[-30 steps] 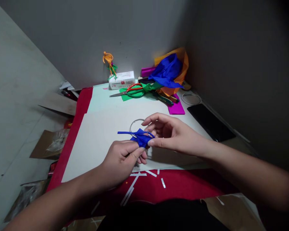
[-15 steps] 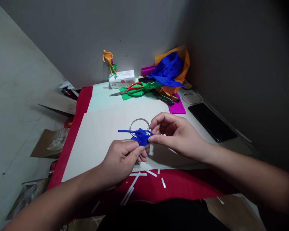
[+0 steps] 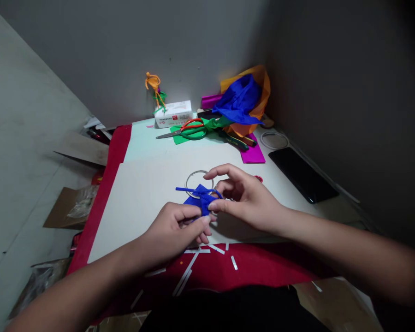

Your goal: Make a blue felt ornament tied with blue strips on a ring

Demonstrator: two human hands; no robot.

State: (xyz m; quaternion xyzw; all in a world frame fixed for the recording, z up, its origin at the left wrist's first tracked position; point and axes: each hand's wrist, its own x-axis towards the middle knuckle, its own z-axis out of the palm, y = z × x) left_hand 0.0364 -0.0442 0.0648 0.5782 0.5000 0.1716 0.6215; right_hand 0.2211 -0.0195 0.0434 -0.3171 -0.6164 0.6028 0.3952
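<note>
Between my hands is a piece of folded blue paper (image 3: 203, 195) with a thin blue strip sticking out to the left. My left hand (image 3: 185, 223) pinches its lower edge between thumb and fingers. The thumb and a finger of my right hand (image 3: 242, 196) close on its right side, while the index finger reaches over a ring-shaped roll (image 3: 186, 180). This roll lies on the pale board (image 3: 148, 170) just behind the blue paper.
Red-handled scissors (image 3: 193, 129), dark-handled pliers (image 3: 240, 143) and crumpled blue paper (image 3: 240, 99) lie at the back. An orange wire-like figure (image 3: 153, 83) stands by a white box (image 3: 174, 114). A black phone (image 3: 302, 175) is at right; white strips (image 3: 234, 263) are in front.
My right index finger has lifted and stretched left over the ring. The blue paper has turned slightly, and its strip has shifted a little right. A small red loop now shows behind my right hand.
</note>
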